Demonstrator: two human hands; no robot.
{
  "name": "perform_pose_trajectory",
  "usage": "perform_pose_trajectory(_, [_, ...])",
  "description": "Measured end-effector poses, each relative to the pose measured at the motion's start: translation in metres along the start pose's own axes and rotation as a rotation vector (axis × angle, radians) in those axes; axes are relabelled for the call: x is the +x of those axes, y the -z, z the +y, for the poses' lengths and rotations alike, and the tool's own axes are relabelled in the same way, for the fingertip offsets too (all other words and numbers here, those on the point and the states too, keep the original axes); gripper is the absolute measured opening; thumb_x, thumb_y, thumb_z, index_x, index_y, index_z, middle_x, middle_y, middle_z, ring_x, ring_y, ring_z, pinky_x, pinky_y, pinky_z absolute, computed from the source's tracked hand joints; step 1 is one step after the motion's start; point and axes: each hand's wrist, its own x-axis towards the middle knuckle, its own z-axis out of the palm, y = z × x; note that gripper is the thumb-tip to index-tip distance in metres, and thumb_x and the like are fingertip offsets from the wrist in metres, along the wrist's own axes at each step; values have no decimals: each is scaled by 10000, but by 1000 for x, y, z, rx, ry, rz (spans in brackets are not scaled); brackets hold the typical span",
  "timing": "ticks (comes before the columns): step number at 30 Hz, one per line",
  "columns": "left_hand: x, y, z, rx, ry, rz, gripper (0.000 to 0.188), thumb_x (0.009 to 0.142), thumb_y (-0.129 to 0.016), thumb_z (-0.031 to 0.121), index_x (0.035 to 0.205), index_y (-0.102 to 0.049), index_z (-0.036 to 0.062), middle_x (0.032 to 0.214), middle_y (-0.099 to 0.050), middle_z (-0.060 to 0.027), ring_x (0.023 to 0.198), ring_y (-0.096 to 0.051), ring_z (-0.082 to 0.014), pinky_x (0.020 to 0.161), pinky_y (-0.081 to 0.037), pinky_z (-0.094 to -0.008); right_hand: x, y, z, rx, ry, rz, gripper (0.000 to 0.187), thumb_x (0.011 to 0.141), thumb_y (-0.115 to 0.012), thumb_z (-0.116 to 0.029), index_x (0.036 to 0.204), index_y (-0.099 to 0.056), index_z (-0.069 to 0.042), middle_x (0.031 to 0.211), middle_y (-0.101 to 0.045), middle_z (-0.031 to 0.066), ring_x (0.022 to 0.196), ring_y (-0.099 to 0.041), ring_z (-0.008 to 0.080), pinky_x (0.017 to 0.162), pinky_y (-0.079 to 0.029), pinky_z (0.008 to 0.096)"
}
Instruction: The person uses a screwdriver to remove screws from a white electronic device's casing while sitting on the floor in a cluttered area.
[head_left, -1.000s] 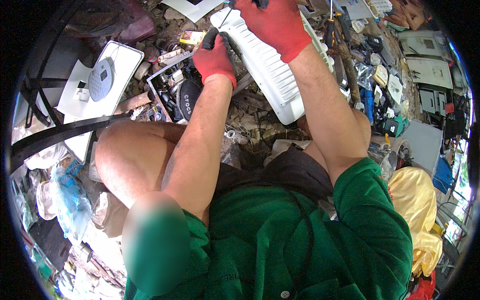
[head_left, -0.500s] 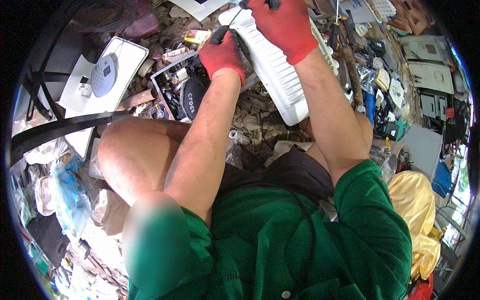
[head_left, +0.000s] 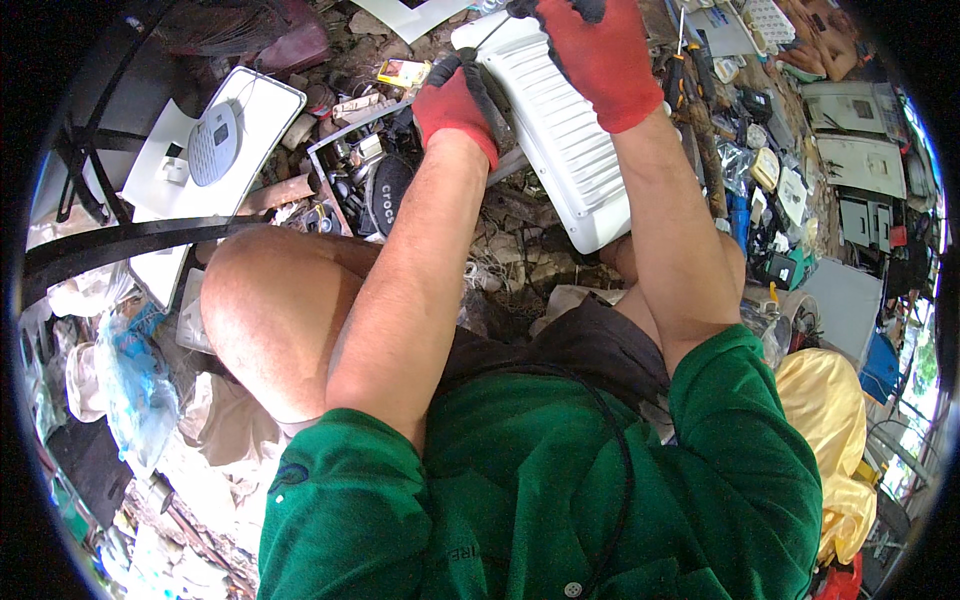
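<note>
A white ribbed plastic casing (head_left: 560, 125) stands slanted in front of me, above the rubble between my knees. My right hand (head_left: 605, 65), in a red glove with black fingers, is closed over its far part. From that hand's dark fingertips a thin metal shaft (head_left: 492, 36), like a screwdriver's, runs down toward my left hand; the handle is mostly hidden. My left hand (head_left: 457, 108), gloved alike, is curled shut at the casing's left edge, near the shaft's lower end. Whatever its fingers grip cannot be seen.
A tray of small parts (head_left: 345, 165) with a dark oval pouch (head_left: 388, 195) lies left of the casing. Farther left is a white panel with a grey oval device (head_left: 213, 143). Orange-black hand tools (head_left: 676, 80) lie on the right. Another person (head_left: 825, 40) shows at top right.
Both hands and the casing appear slightly farther right and lower in the picture, as does the surrounding clutter at the upper left. The hands keep the same hold.
</note>
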Motion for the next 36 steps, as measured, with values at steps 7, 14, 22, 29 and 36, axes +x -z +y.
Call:
perform_pose_trajectory(7, [13,3,-1,-56,-59,-171,139,873,-629,158,993,-658,93,794,-657,-22,655,-596,-158,579,-457,-297,3,8,-8,107,68,41,402,835,-484,53,1227,-513,-27,1059,-603,68,918,-597,126,771,-495,254])
perform_pose_trajectory(14, [8,-6,6,312,-343,-50,168,820,-719,137,970,-711,63,823,-696,-29,670,-627,-151,612,-485,-291,-3,31,-25,-40,48,101,378,838,-500,26,1210,-534,-35,965,-618,37,787,-596,85,624,-466,215])
perform_pose_trajectory(22, [-26,-30,3,457,-598,-155,142,812,-727,89,933,-704,17,868,-710,-59,748,-621,-119,702,-492,-272,-14,58,-56,169,17,121,395,857,-466,52,1248,-481,-9,1051,-597,82,889,-602,129,761,-494,258])
perform_pose_trajectory(29, [-39,-51,10,1240,-1371,-301,177,834,-658,242,954,-642,113,978,-637,-121,993,-563,-354,930,-370,-455,-36,120,-80,36,135,213,388,858,-463,49,1244,-481,12,1114,-591,101,967,-596,138,835,-495,276])
perform_pose_trajectory(36, [11,-105,33,1085,-1103,-480,135,829,-642,93,950,-649,34,909,-655,-145,872,-604,-353,801,-471,-412,-51,196,-122,149,194,560,402,884,-487,-8,1286,-471,12,1094,-605,100,935,-597,132,856,-493,287])
